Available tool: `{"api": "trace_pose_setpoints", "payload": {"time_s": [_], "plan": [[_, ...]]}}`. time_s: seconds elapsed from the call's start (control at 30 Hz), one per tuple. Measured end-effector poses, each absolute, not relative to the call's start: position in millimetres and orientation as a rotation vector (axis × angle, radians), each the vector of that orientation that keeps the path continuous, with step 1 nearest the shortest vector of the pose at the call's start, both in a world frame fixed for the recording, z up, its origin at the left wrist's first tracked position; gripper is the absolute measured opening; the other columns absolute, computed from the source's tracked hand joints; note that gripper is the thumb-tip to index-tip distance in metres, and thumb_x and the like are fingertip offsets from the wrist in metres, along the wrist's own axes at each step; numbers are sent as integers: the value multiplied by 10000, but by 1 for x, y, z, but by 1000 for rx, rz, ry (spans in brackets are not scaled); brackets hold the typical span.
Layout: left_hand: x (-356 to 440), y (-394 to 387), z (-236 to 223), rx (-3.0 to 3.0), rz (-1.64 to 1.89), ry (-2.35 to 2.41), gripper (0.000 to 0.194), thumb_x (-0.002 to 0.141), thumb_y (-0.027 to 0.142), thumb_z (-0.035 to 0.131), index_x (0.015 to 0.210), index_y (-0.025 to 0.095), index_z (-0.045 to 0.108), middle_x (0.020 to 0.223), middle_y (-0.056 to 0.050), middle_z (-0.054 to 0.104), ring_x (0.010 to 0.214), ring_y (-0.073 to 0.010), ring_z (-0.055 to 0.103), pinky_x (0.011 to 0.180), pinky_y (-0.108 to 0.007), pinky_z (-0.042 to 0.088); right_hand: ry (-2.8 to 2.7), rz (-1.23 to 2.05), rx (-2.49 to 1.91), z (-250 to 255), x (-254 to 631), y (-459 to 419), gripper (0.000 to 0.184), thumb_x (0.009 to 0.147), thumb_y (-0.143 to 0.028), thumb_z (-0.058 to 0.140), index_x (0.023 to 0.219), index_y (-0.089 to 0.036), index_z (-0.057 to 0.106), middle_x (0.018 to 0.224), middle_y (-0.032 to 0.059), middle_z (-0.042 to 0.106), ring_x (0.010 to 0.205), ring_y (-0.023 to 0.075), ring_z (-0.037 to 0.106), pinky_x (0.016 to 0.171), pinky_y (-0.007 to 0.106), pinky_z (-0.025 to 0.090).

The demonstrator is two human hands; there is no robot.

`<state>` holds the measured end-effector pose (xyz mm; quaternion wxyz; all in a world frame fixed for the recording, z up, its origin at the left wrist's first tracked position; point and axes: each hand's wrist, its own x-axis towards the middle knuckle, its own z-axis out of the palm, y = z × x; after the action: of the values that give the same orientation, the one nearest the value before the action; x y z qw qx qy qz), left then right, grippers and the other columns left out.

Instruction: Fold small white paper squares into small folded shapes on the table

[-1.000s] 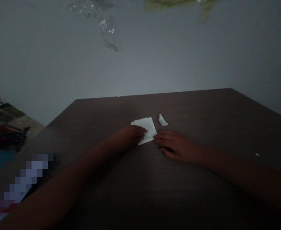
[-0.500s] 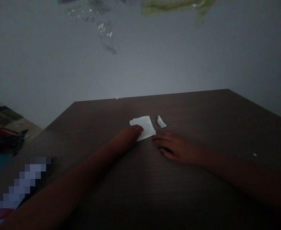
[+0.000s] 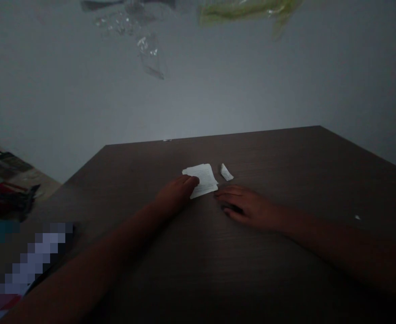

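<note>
In the head view, a small stack of printed paper [image 3: 205,176], its edges uneven, lies near the middle of the brown table. My left hand [image 3: 177,192] grips it at the left edge, thumb on top; the fingers beneath are partly hidden. Just right of the paper's lower corner, my right hand [image 3: 246,206] rests on the table with its fingers stretched out and the thumb apart, holding nothing. Beyond its fingertips stands a small folded paper scrap [image 3: 226,172], apart from both hands.
The table [image 3: 268,153] meets a grey wall [image 3: 218,90] at the back. A tiny white scrap [image 3: 357,217] lies at the right. Clear plastic [image 3: 149,47] and a yellow wrapper [image 3: 248,12] are up on the wall. Dark and red items [image 3: 7,195] are beyond the left edge.
My left thumb has drawn back slightly to the left on the paper. The right hand and the folded scrap look nearly unchanged.
</note>
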<state>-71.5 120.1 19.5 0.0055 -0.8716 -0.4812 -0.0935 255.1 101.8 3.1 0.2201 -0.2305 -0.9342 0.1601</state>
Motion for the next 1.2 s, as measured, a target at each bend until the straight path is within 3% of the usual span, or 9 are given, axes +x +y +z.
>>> {"api": "trace_pose_setpoints", "payload": {"time_s": [0.17, 0.4, 0.6, 0.83, 1.0, 1.2], "plan": [[-71, 121, 19, -2762, -303, -1438, 208, 1194, 216, 574, 1219, 234, 779, 1120, -99, 838, 986, -269, 773, 865, -339, 615, -2535, 461, -646, 4, 254, 102, 293, 1185, -236, 661, 1439, -225, 806, 1420, 171, 862, 1353, 334, 808, 1226, 607, 663], [-74, 123, 19, -2797, -388, -1355, 178, 1192, 207, 638, 1226, 239, 810, 1160, -74, 814, 1070, -246, 770, 974, -314, 620, -2543, 459, -631, 4, 253, 102, 296, 1182, -226, 669, 1442, -218, 808, 1408, 177, 858, 1364, 339, 802, 1211, 599, 670], [-77, 128, 13, -2843, -425, -1321, 205, 1234, 248, 643, 1182, 200, 836, 1110, -47, 790, 1007, -221, 782, 940, -290, 621, -2499, 388, -632, -3, 255, 101, 356, 1189, -241, 660, 1516, -193, 791, 1567, 217, 804, 1488, 365, 770, 1249, 621, 667], [-81, 132, 13, -2941, -387, -1333, 305, 1200, 514, 775, 1172, 218, 844, 988, -34, 820, 889, -226, 785, 814, -292, 621, -2534, 368, -691, -8, 256, 103, 446, 1187, -285, 690, 1616, -171, 727, 1732, 252, 690, 1605, 376, 701, 1303, 631, 639], [-81, 128, 13, -2886, -408, -1360, 417, 1279, 539, 608, 1169, 197, 820, 888, -11, 778, 789, -200, 738, 734, -276, 563, -2562, 383, -707, -6, 255, 103, 472, 1179, -284, 713, 1642, -196, 719, 1752, 231, 690, 1623, 375, 687, 1326, 644, 615], [-77, 124, 18, -2853, -416, -1297, 371, 1272, 428, 584, 1049, 217, 793, 984, -46, 784, 909, -225, 744, 841, -310, 593, -2605, 446, -716, -2, 256, 102, 502, 1185, -292, 713, 1679, -206, 704, 1771, 222, 692, 1657, 379, 665, 1373, 655, 566]]}}
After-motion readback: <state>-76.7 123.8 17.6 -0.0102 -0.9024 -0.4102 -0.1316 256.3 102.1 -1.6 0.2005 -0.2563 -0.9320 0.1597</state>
